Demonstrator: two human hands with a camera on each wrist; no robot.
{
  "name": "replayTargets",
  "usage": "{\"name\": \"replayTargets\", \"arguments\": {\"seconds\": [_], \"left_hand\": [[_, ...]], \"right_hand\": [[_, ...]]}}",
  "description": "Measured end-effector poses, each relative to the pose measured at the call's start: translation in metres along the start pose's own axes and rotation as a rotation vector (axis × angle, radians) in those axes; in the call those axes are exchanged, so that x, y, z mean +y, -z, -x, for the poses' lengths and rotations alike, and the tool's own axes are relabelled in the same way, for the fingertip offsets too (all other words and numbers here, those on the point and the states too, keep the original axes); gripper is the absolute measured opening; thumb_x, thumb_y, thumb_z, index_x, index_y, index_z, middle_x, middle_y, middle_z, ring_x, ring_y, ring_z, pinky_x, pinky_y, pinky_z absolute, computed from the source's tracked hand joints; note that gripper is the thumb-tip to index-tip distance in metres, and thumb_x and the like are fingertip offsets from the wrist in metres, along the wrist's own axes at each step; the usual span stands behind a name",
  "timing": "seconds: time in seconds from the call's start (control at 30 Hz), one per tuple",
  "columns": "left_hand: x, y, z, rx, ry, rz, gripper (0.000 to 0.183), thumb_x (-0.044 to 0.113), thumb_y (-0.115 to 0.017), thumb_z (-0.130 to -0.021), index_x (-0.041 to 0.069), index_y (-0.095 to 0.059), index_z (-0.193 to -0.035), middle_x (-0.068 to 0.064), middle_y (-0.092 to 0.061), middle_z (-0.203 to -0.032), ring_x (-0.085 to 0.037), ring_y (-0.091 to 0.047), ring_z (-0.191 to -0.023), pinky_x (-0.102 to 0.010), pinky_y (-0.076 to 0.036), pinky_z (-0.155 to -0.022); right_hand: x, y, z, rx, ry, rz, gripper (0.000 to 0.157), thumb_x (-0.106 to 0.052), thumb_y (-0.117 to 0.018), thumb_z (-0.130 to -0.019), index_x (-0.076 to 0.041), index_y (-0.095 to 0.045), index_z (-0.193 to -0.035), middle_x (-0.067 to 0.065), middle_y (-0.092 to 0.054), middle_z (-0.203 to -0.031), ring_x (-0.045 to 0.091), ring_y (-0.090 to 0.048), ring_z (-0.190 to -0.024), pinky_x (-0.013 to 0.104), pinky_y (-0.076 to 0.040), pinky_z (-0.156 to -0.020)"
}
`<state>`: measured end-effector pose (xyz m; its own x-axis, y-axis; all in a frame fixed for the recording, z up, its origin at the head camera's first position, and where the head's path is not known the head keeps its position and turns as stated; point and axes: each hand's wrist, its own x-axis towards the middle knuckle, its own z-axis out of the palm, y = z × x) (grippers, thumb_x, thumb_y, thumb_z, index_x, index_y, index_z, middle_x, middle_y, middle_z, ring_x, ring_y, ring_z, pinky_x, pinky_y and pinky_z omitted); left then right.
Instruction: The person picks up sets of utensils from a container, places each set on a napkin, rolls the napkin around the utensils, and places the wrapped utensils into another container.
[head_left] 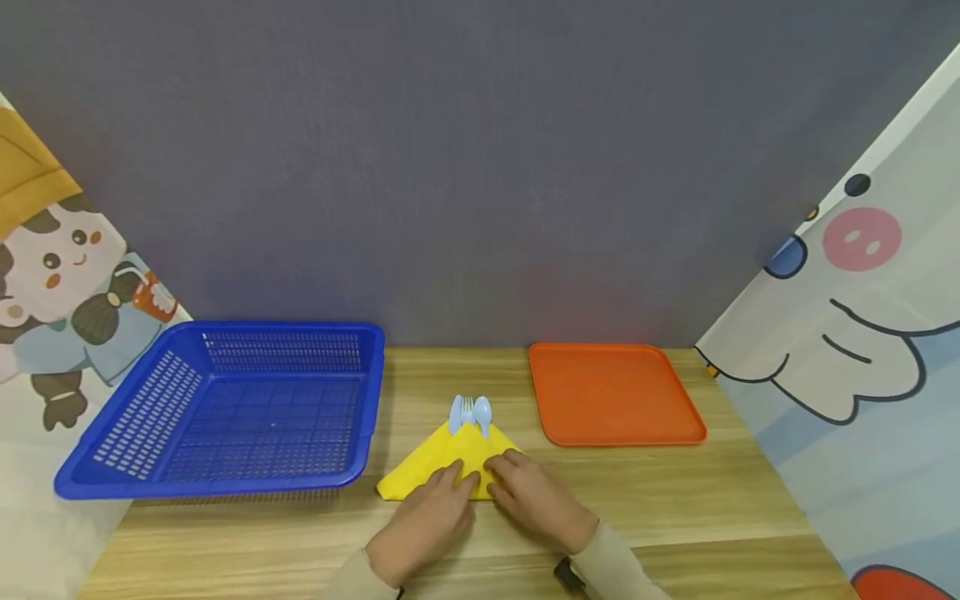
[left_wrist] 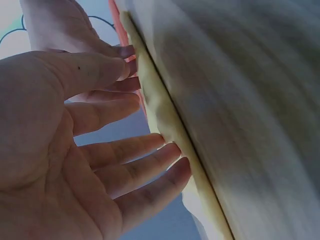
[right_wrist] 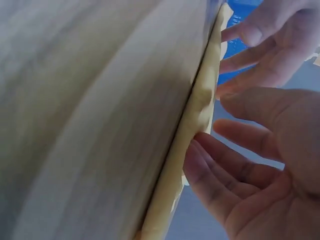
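On wood tbl (head_left: 735, 500), L hand (head_left: 429, 518), R hand (head_left: 540, 504), fingers loosely spread, touching yellow napkin (head_left: 467, 452) w/ cutlery (head_left: 468, 416)

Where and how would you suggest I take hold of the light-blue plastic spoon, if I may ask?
I'd suggest pinching the light-blue plastic spoon by its oval bowl, coming from above on the far side: the bowl lies exposed, while the folded yellow cloth hides the handle's lower end and the light-blue plastic fork sits close at left.
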<state>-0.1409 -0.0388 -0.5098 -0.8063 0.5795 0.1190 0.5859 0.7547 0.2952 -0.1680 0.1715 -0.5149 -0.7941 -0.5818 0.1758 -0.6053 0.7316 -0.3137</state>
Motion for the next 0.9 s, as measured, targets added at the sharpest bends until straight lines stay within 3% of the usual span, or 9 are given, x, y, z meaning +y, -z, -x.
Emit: {"name": "replayTargets", "arguments": {"seconds": [0.23, 0.47, 0.7, 0.9], "left_hand": [[0.002, -0.001, 0.000, -0.001, 0.014, -0.016, 0.042, 0.024, -0.063, -0.097, 0.009, -0.058, -0.135, -0.026, -0.054, -0.135, -0.039, -0.059, -0.113, -0.051, -0.057, -0.082], [0.010, 0.003, -0.005, -0.011, 0.021, -0.031, 0.043, 0.024, -0.069, -0.091, 0.014, -0.062, -0.133, -0.026, -0.055, -0.132, -0.039, -0.058, -0.101, -0.050, -0.056, -0.065], [0.012, 0.000, -0.008, -0.006, 0.029, -0.080, 0.044, 0.026, -0.070, -0.090, 0.018, -0.063, -0.132, -0.021, -0.057, -0.122, -0.034, -0.057, -0.088, -0.044, -0.052, -0.057], [0.015, 0.001, -0.010, -0.057, 0.049, -0.117, 0.044, 0.029, -0.069, -0.092, 0.021, -0.063, -0.134, -0.017, -0.055, -0.117, -0.028, -0.053, -0.082, -0.037, -0.047, -0.052]], "right_hand": [[0.002, 0.000, 0.001, -0.015, -0.034, -0.018, 0.022, -0.015, -0.064, -0.098, -0.004, -0.065, -0.117, 0.006, -0.067, -0.108, 0.019, -0.063, -0.098, 0.035, -0.056, -0.085], [0.003, 0.000, -0.001, 0.014, -0.024, -0.019, 0.009, -0.008, -0.062, -0.098, -0.007, -0.068, -0.104, 0.001, -0.066, -0.097, 0.014, -0.061, -0.089, 0.031, -0.056, -0.078], [0.004, -0.001, -0.002, 0.027, -0.036, 0.001, 0.006, -0.005, -0.065, -0.096, -0.006, -0.070, -0.097, 0.000, -0.063, -0.090, 0.010, -0.057, -0.080, 0.026, -0.054, -0.069], [0.006, -0.001, -0.002, 0.015, -0.042, 0.019, 0.006, -0.007, -0.066, -0.096, -0.008, -0.072, -0.093, -0.004, -0.055, -0.083, 0.006, -0.047, -0.071, 0.020, -0.047, -0.061]]}}
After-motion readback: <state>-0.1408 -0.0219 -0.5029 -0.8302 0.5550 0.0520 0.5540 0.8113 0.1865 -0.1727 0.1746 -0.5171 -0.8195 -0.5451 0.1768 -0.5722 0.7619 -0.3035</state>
